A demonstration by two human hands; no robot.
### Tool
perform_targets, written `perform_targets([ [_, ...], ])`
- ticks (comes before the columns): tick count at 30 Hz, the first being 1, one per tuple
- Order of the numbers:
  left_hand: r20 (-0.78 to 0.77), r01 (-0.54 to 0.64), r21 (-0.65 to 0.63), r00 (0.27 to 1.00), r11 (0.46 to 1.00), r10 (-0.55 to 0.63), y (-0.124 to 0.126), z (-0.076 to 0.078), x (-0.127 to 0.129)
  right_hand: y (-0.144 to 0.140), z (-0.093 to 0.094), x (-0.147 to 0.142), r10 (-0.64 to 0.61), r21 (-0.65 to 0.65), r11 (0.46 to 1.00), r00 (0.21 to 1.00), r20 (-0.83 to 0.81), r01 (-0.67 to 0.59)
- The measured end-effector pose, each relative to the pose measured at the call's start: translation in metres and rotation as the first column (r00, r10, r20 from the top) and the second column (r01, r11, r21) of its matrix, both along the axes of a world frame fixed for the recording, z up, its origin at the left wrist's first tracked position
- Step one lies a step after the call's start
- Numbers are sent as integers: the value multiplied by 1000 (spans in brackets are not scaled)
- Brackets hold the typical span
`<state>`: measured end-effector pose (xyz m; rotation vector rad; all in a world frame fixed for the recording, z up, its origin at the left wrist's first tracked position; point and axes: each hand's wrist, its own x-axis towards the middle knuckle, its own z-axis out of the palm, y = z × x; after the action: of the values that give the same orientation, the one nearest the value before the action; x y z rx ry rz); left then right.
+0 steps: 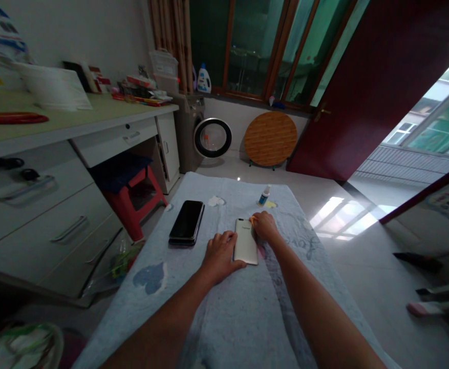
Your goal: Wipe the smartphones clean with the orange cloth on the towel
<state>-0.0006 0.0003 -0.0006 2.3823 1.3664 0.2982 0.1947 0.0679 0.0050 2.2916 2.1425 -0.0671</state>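
A gold smartphone [246,241] lies back side up on the cloth-covered table [239,318]. My left hand [219,252] grips its left side and lower edge, the thumb along the bottom and the fingertips at the side. At the phone's upper right corner, my right hand [264,225] is closed on a small orange piece [252,219], mostly hidden by the fingers and too small to name. Beyond the right hand stands a small spray bottle [264,196] with a blue label. A stack of dark phones [187,223], screen up, rests left of my left hand.
Left of the table are a desk with drawers [68,228] and a red stool [140,197]. Behind stand a washing machine with its round door [212,138] open and a round wooden tabletop [271,138] against the wall. A dark red door [347,92] is at right.
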Motion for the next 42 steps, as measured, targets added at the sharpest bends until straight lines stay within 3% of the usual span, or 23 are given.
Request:
perform_targets([
  [6, 6, 4, 16, 1000, 1000, -4, 0, -3, -1, 18, 6, -19, 90, -46, 995, 996, 14, -89],
  [14, -4, -5, 24, 1000, 1000, 5, -3, -2, 0, 18, 9, -41, 165, -37, 986, 986, 18, -165],
  [27, -22, -3, 15, 1000, 1000, 3, -6, 1, 1, 5, 13, 9, 94, -78, 993, 993, 71, -88],
  [37, -19, 3, 18, 1000, 1000, -3, -4, -2, 0, 17, 7, -45, 186, -12, 983, 982, 40, -186],
  [42, -12, 1, 45, 1000, 999, 0, -5, -4, 0, 11, 11, -43, 204, 10, 979, 979, 20, -204],
])
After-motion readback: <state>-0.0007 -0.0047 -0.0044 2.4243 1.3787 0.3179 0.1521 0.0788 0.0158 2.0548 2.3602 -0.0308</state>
